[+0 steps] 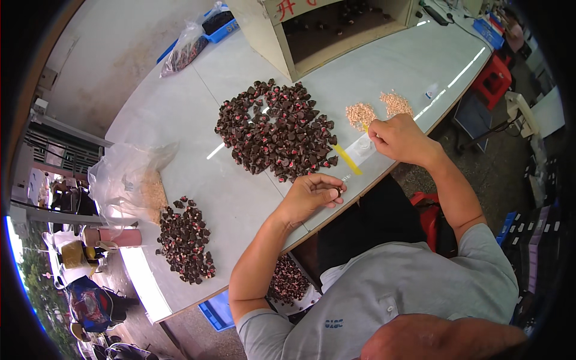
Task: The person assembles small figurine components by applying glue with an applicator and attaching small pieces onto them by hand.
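Note:
My left hand [309, 197], at the table's near edge, pinches a small dark knob-shaped part [338, 191] between thumb and fingers. To its upper right, my right hand [401, 139] is closed, fingertips down beside a small pile of tiny beige pieces [360, 115]. A bit of yellow shows at those fingertips; what they hold is too small to make out. A second beige pile [395, 104] lies just beyond. Left of the hands spreads a large heap of dark knob-shaped parts [276, 132] with pink-red spots. Yellow tape [348, 159] marks the tabletop between the heap and my right hand.
A smaller heap of dark parts [186, 243] lies at the left, by a clear plastic bag [129, 186] of beige pieces. An open-fronted box [270, 36] stands at the back, with blue trays [223, 30] to its left. Below the table edge sits a container of similar parts [289, 281].

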`<action>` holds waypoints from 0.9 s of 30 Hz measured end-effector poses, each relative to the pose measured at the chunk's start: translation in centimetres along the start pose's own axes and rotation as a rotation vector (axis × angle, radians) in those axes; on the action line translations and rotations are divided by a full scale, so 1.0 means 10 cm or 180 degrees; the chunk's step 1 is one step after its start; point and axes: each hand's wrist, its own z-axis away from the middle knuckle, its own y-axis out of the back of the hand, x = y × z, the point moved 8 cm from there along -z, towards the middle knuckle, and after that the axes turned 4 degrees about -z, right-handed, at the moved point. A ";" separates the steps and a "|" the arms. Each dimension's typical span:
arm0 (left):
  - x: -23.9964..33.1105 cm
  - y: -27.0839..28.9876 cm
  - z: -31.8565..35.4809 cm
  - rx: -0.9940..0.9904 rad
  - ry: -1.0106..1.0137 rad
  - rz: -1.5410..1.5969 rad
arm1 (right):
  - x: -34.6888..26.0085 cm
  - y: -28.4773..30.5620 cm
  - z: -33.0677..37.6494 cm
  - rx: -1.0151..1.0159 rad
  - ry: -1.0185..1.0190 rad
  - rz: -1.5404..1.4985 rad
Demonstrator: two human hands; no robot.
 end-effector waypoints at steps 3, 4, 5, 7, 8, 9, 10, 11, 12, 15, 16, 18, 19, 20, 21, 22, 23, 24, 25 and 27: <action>-0.01 0.01 -0.01 -0.0020 0.0013 -0.0072 | -0.02 -0.07 -0.01 -0.0176 -0.0023 0.0012; -0.01 0.00 -0.02 -0.0030 0.0008 -0.0071 | -0.01 -0.10 0.00 -0.0238 -0.0042 0.0079; -0.01 0.00 -0.02 -0.0038 0.0000 -0.0074 | 0.00 -0.13 -0.01 -0.0297 -0.0057 0.0146; -0.03 0.01 -0.02 -0.0039 0.0003 -0.0038 | 0.02 -0.17 0.00 -0.0355 -0.0081 0.0183; -0.03 0.01 -0.03 -0.0047 0.0007 -0.0004 | 0.03 -0.19 0.01 -0.0413 -0.0109 0.0224; -0.03 0.01 -0.03 -0.0042 0.0005 -0.0002 | 0.03 -0.19 0.00 -0.0414 -0.0104 0.0223; -0.03 0.01 -0.03 -0.0029 0.0028 0.0012 | 0.03 -0.20 0.00 -0.0430 -0.0111 0.0251; -0.03 0.01 -0.03 -0.0019 0.0052 0.0023 | 0.03 -0.20 0.00 -0.0444 -0.0122 0.0279; -0.03 0.01 -0.03 -0.0018 0.0053 0.0022 | 0.02 -0.20 0.00 -0.0444 -0.0121 0.0277; -0.04 0.03 -0.03 -0.0013 0.0046 0.0024 | 0.02 -0.21 0.01 -0.0466 -0.0149 0.0302; -0.05 0.04 -0.03 -0.0016 0.0022 0.0082 | 0.00 -0.18 0.01 -0.0377 -0.0083 0.0252; -0.05 0.05 -0.04 0.0003 0.0005 0.0140 | -0.06 -0.14 -0.01 -0.0287 -0.0005 0.0183; -0.05 0.05 -0.04 0.0014 -0.0006 0.0158 | -0.10 -0.08 -0.02 -0.0149 -0.0044 -0.0271; -0.04 0.05 -0.04 0.0015 -0.0014 0.0172 | -0.14 -0.02 -0.01 -0.0007 -0.0092 -0.0722; -0.04 0.05 -0.04 0.0023 -0.0002 0.0164 | -0.21 -0.03 0.00 0.0000 -0.0096 -0.0736; -0.04 0.05 -0.04 0.0005 -0.0016 0.0181 | -0.26 -0.07 0.00 -0.0033 -0.0270 -0.1255; -0.04 0.05 -0.04 -0.0021 -0.0035 0.0194 | -0.31 -0.11 0.02 -0.0062 -0.0446 -0.1766; -0.04 0.05 -0.04 -0.0019 -0.0023 0.0183 | -0.36 -0.20 0.04 -0.0187 -0.0605 -0.2016; -0.03 0.05 -0.04 -0.0016 -0.0034 0.0186 | -0.43 -0.25 0.06 -0.0176 -0.0610 -0.2028; -0.03 0.05 -0.04 -0.0016 -0.0031 0.0176 | -0.59 -0.33 0.07 -0.0079 -0.0267 -0.2204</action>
